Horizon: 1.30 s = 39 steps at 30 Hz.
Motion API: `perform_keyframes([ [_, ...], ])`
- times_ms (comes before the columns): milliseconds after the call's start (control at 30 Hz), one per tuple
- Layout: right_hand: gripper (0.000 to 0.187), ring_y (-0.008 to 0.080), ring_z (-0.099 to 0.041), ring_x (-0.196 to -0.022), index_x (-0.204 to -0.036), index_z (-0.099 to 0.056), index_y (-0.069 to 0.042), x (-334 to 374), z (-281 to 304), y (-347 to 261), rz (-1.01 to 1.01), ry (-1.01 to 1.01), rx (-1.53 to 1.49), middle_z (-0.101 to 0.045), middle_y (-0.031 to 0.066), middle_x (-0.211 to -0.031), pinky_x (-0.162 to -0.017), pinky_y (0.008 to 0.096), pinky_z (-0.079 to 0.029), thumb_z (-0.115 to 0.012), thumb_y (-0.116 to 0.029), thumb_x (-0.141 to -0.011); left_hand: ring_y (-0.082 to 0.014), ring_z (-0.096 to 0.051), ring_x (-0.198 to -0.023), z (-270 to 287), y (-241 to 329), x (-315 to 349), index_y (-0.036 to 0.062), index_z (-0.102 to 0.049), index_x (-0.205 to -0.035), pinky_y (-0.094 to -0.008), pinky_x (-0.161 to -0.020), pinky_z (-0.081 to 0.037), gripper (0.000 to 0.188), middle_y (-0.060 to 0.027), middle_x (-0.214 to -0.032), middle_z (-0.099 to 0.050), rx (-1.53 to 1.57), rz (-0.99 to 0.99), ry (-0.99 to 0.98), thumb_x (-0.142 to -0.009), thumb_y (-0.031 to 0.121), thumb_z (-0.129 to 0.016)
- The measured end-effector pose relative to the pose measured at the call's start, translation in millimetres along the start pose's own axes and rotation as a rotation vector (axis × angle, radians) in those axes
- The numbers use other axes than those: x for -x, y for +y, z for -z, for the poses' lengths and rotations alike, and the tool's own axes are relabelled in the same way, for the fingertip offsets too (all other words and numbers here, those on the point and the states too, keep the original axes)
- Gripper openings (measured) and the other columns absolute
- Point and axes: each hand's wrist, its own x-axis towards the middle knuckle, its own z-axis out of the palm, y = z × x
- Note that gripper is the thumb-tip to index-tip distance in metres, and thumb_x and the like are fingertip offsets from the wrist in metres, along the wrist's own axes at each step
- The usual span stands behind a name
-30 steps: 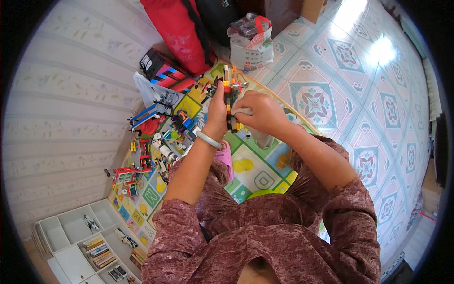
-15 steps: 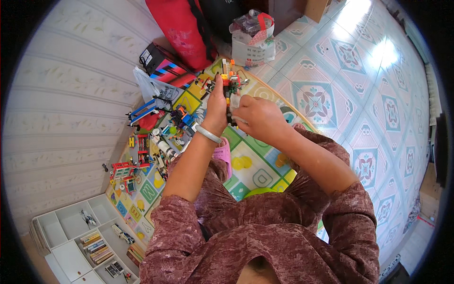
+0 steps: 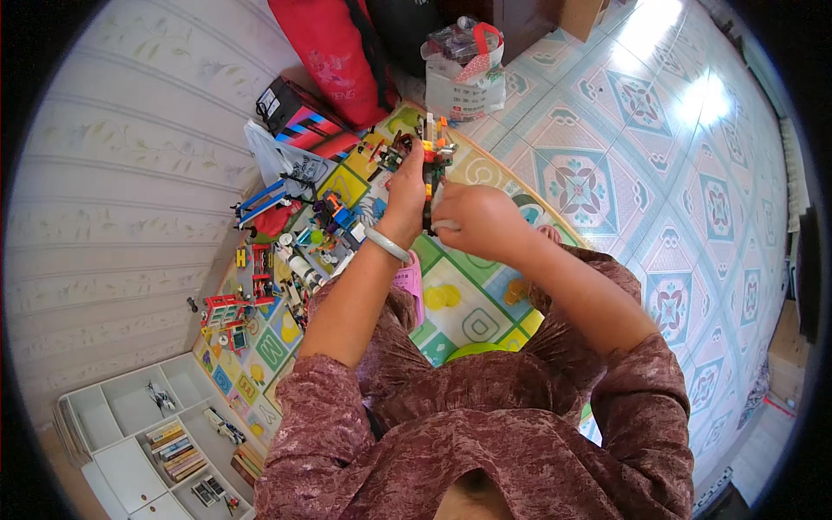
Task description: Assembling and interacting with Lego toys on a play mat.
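Out in front of me, my left hand (image 3: 404, 198) is closed round a building-brick model (image 3: 439, 152) with black, red, yellow, orange and white parts. Its upper end sticks out past my fingers. My right hand (image 3: 484, 218) is closed on a white wipe (image 3: 445, 224), pressed against the model's lower right side. The right fingertips are mostly hidden behind the hand. To the left of my left hand, several brick-built toys lie on the play mat (image 3: 451, 282), among them a blue-and-grey piece (image 3: 336, 208).
A red bag (image 3: 334, 65), a black-and-red box (image 3: 303, 117) and a white plastic bag (image 3: 465, 91) stand at the far side. Red brick models (image 3: 227, 312) sit by the wall. A white shelf (image 3: 130, 442) is at lower left. A pink slipper (image 3: 410, 284) shows by my leg.
My left hand and the model have shifted slightly to the right. My right hand has moved a little down and right along the model, and less of the white wipe shows.
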Motion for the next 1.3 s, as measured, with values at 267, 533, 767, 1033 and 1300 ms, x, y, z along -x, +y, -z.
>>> perform_keyframes([
  [267, 0.01, 0.0318, -0.063, -0.076, -0.08, -0.07, -0.01, -1, 0, -7, 0.009, 0.086, 0.082, -0.063, 0.0079, -0.082, -0.065, 0.0447, -0.05, -0.066, -0.017, -0.074, -0.0108, -0.058, -0.064, 3, 4, -1, 0.0084, -0.063, -0.105, -0.0262, -0.059, -0.048, 0.046, -0.0022, -0.08, -0.062, 0.029, 0.015, -0.01, -0.102, 0.049, -0.043],
  [533, 0.021, 0.024, -0.067, -0.08, -0.092, -0.073, -0.008, -11, 10, 28, -0.249, -0.244, -0.5, -0.069, 0.01, -0.091, -0.071, 0.0355, -0.053, -0.07, -0.022, -0.077, -0.0105, -0.058, -0.063, -1, 1, -1, 0.008, -0.065, -0.108, -0.0264, -0.059, -0.049, 0.05, -0.0008, -0.078, -0.063, -0.039, 0.049, 0.001, -0.101, 0.052, -0.043],
  [767, 0.023, 0.0209, -0.068, -0.085, -0.099, -0.07, -0.002, -13, 14, 52, -0.758, -0.268, -1.493, -0.071, 0.0092, -0.098, -0.079, 0.034, -0.054, -0.069, -0.016, -0.081, -0.0116, -0.058, -0.061, 9, 15, -4, 0.0099, -0.065, -0.099, -0.027, -0.055, -0.048, 0.054, -0.0032, -0.074, -0.063, 0.04, 0.029, 0.006, -0.098, 0.059, -0.042],
  [1033, 0.019, 0.0231, -0.067, -0.088, -0.103, -0.061, -0.004, -9, 15, 66, -0.83, -0.215, -1.814, -0.067, 0.0102, -0.097, -0.083, 0.0369, -0.055, -0.056, -0.014, -0.088, -0.0145, -0.061, -0.061, 21, 29, -1, 0.0084, -0.064, -0.099, -0.0293, -0.054, -0.05, 0.054, -0.0064, -0.074, -0.065, 0.133, 0.08, 0.012, -0.099, 0.057, -0.042],
  [1300, 0.024, 0.0238, -0.066, -0.094, -0.111, -0.058, -0.004, -13, 9, 64, -0.787, -0.133, -1.872, -0.066, 0.0108, -0.106, -0.089, 0.0385, -0.054, -0.054, -0.016, -0.09, -0.0163, -0.062, -0.062, 30, 34, -1, 0.0076, -0.064, -0.099, -0.0313, -0.057, -0.053, 0.054, -0.0067, -0.074, -0.065, 0.176, 0.034, -0.011, -0.1, 0.056, -0.039],
])
